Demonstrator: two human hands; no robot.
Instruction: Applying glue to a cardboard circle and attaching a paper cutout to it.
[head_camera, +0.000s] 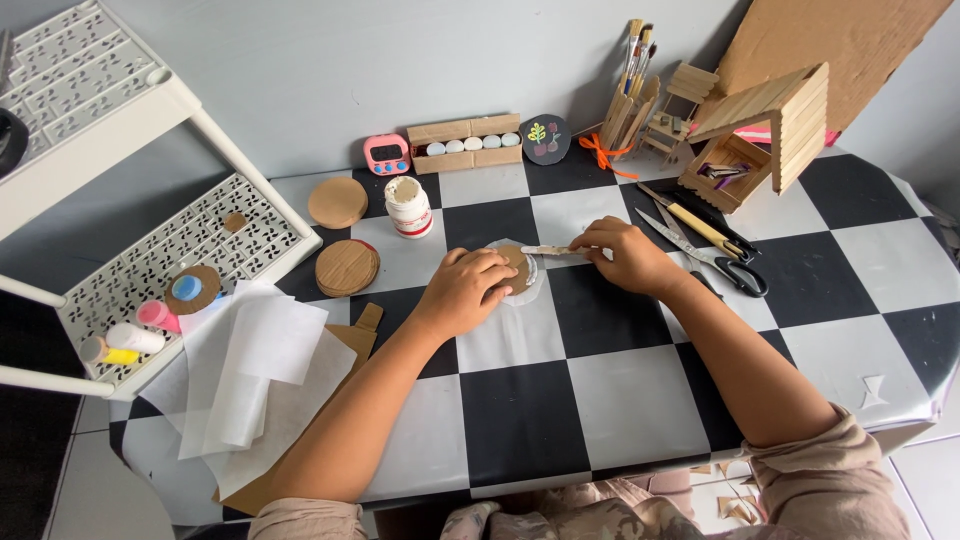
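My left hand presses flat on a round cardboard disc that lies on a small white sheet in the middle of the checkered table. My right hand pinches a flat wooden stick, whose pale, smeared tip rests on the disc's far edge. An open white jar of paste stands just beyond my left hand.
Two round cardboard discs lie left of the jar. Scissors and a cutter lie to the right. Thin white paper sheets cover the table's left edge. A craft-stick house, brush holder, pink timer and white rack surround the area.
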